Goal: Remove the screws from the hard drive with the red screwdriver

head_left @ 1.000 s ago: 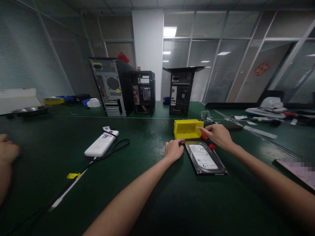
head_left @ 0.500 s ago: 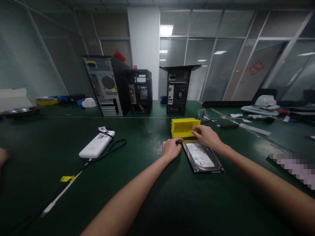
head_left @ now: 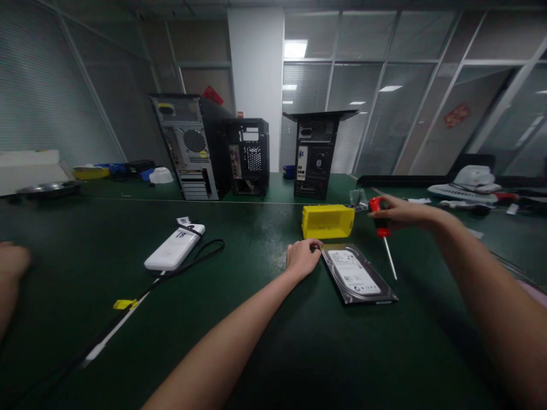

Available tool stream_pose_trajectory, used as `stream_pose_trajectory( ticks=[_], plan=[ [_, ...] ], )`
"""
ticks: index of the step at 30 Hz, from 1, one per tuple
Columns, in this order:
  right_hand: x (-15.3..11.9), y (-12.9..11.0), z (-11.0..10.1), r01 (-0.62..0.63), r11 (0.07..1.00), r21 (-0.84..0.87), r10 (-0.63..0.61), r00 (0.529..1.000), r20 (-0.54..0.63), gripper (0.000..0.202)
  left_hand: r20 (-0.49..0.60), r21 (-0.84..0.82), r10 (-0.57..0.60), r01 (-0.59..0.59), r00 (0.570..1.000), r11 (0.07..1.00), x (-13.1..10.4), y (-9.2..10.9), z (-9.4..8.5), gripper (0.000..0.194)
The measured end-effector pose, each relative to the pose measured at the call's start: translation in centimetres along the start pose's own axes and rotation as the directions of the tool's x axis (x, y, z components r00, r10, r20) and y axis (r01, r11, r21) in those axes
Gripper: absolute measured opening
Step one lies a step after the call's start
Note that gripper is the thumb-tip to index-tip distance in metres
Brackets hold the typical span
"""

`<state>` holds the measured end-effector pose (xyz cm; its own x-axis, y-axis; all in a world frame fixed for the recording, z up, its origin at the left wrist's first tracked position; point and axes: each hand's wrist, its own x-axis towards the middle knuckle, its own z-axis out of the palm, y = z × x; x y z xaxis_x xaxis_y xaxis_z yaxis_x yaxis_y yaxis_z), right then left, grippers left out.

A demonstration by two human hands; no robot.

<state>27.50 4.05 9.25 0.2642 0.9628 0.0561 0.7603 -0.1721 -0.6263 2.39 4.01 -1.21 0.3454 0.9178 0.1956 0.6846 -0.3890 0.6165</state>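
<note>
A hard drive [head_left: 354, 272] with a white label lies flat on the green table. My left hand [head_left: 303, 257] rests by its far left corner, fingers curled and the fingertips gripping that edge. In the air to the right of the drive, my right hand [head_left: 395, 210] is closed around a red and black screwdriver [head_left: 383, 232]. The bare metal shaft points down, its tip apart from the drive. Just behind the drive stands a yellow plastic bin [head_left: 328, 222], its open side facing me.
Computer cases [head_left: 192, 148] stand at the back. A white power bank [head_left: 175, 247] with a black cable lies to the left. Another person's hand [head_left: 12, 265] shows at the left edge. A small clear box [head_left: 358, 199] sits behind the bin; a white cap [head_left: 472, 179] is at the far right.
My right hand has left the yellow bin, moved right and taken up the screwdriver. My left hand stays at the drive's corner. At the left edge, more of the other person's hand shows.
</note>
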Motion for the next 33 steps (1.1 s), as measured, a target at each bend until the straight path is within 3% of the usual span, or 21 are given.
stream_pose_trajectory(
  ticks=[2, 4, 6, 8, 11, 15, 33],
  plan=[
    [-0.9, -2.4, -1.9, 0.118, 0.965, 0.232, -0.094, 0.989, -0.115, 0.041, -0.01, -0.005, 0.0, 0.0, 1.0, 1.0, -0.1, 0.0, -0.1, 0.03],
    [-2.1, -5.0, -2.5, 0.368, 0.871, 0.327, -0.304, 0.925, -0.229, 0.05, -0.022, -0.018, 0.001, -0.001, 1.0, 1.0, -0.1, 0.0, -0.1, 0.029],
    [-3.1, -7.0, -1.7, 0.538, 0.781, 0.318, -0.464, 0.84, -0.281, 0.054, -0.032, -0.036, -0.005, 0.004, 0.999, 0.999, -0.1, 0.0, -0.2, 0.028],
    [-3.7, -8.2, -0.1, 0.608, 0.741, 0.284, -0.558, 0.793, -0.243, 0.056, -0.039, -0.05, -0.012, 0.01, 0.999, 0.999, -0.1, 0.0, -0.1, 0.029],
    [-3.3, -8.2, 2.1, 0.63, 0.74, 0.235, -0.604, 0.776, -0.181, 0.058, -0.044, -0.054, -0.021, 0.019, 0.999, 0.998, 0.0, 0.0, 0.0, 0.028],
    [-1.8, -6.9, 3.4, 0.649, 0.755, 0.093, -0.62, 0.753, -0.218, 0.061, -0.038, -0.047, -0.042, 0.04, 0.998, 0.998, 0.0, 0.0, 0.0, 0.028],
    [-1.6, -6.7, 3.6, 0.628, 0.774, 0.083, -0.599, 0.768, -0.227, 0.061, -0.027, -0.031, -0.018, 0.017, 0.999, 0.999, -0.1, -0.1, -0.1, 0.028]
  ],
)
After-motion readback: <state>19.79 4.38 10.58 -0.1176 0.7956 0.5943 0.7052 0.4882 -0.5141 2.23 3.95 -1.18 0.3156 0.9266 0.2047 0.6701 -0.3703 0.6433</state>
